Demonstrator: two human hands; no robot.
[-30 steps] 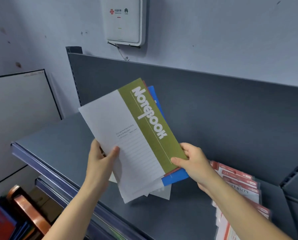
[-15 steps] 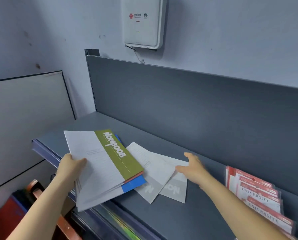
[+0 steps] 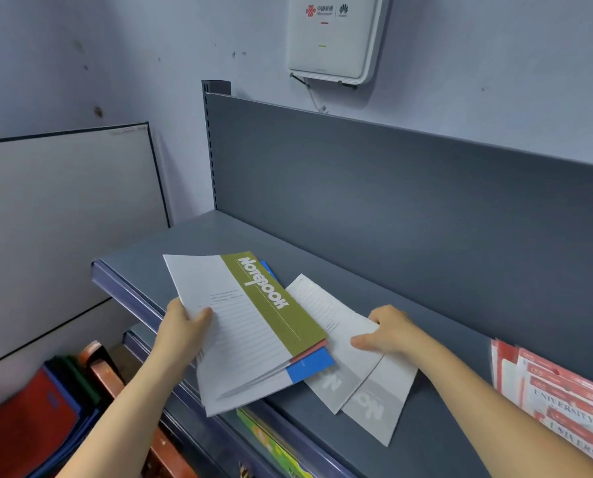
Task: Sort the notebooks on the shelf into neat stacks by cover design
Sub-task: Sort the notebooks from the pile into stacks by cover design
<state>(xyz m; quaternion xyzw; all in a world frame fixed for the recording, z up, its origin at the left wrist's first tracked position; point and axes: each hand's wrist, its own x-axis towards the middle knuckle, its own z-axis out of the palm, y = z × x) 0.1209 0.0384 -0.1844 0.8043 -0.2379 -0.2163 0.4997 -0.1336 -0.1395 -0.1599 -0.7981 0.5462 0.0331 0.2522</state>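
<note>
Gripped only at its left edge by the left hand (image 3: 184, 326), the fanned bundle (image 3: 253, 326) of green, red and blue notebooks overhangs the near lip of the shelf (image 3: 436, 450) and could slide apart and drop, while two skewed grey notebooks (image 3: 360, 381) lie just right of it, pinched by the right hand (image 3: 388, 332).

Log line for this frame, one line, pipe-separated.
phase: sorting | left hand: holds green-topped bundle | right hand: grips grey notebooks on shelf | red stack: on shelf, far right
</note>
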